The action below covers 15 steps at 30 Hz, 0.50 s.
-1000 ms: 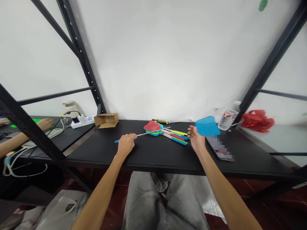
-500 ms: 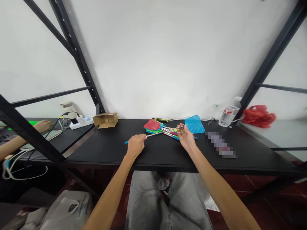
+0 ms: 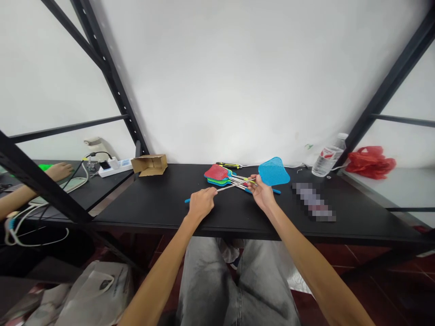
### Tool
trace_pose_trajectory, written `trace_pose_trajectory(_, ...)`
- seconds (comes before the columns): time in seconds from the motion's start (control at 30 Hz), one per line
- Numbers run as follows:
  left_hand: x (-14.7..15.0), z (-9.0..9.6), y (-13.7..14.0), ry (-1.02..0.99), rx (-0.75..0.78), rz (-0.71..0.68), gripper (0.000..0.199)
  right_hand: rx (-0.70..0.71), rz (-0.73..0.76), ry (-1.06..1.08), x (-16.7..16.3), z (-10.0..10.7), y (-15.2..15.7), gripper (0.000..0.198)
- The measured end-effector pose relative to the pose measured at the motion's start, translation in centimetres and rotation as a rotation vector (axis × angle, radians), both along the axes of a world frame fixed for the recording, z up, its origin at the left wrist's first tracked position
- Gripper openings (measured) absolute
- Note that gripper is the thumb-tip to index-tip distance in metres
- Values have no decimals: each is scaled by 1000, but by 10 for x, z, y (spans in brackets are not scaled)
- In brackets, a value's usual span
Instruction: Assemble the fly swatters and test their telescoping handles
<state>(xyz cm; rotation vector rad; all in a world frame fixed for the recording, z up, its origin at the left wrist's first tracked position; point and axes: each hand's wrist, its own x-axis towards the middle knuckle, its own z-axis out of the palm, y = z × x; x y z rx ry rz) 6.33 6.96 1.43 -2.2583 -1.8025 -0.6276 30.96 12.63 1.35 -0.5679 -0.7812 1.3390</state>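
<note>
A blue fly swatter (image 3: 274,171) lies across both my hands, its mesh head to the right and its blue handle end to the left. My left hand (image 3: 201,202) is wrapped round its metal shaft near the handle. Closer to the head, my right hand (image 3: 261,192) pinches the shaft between thumb and fingers. Just behind and beneath the shaft, a stack of fly swatters (image 3: 216,172) rests on the black table, a red head on top with green and blue ones under it. Their handles point right, partly hidden by my right hand.
At the back lies a yellow-and-black tool (image 3: 228,165). An open cardboard box (image 3: 149,165) and a power strip (image 3: 116,168) are on the left. To the right are a water bottle (image 3: 329,156), a red plastic bag (image 3: 370,162) and a blurred-out object (image 3: 313,202). Another person's hand (image 3: 60,171) is far left.
My left hand has slid right along with the swatter's handle end, closer to my right hand. The blue swatter head has tilted slightly. The stack stays put.
</note>
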Motion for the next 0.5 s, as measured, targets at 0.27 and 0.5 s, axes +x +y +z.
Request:
trace_pose_trajectory(0.27, 23, 0, 7, 41, -14, -36, 28, -19, 18, -19, -4, 1, -3, 30)
trace_pose_trajectory(0.5, -1, -1, 7, 57, 12, -39, 29, 14, -123, 90, 22, 5, 8, 29)
